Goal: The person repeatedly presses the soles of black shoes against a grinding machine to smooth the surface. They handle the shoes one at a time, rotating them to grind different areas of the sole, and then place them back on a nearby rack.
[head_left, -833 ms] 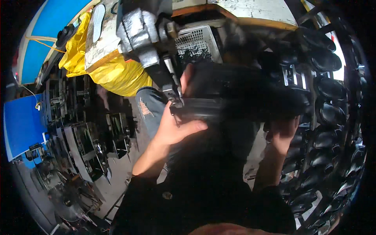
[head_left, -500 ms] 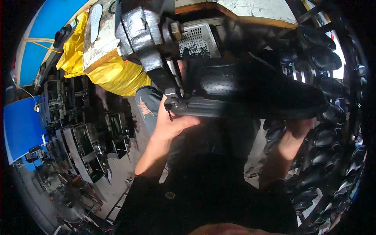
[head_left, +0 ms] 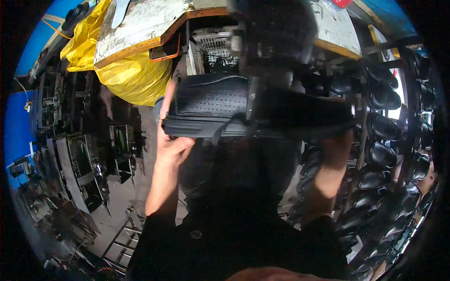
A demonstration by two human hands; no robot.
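Both hands, the left hand (head_left: 172, 149) and right hand (head_left: 333, 151), now grip the black shoe (head_left: 253, 110) raised closer (sole up), ready for inspecting.

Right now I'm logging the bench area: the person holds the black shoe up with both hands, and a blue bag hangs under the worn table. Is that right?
Not quite: the bag under the worn table is yellow, not blue, as the head view shows. The rest holds: the left hand and right hand hold up the black shoe.
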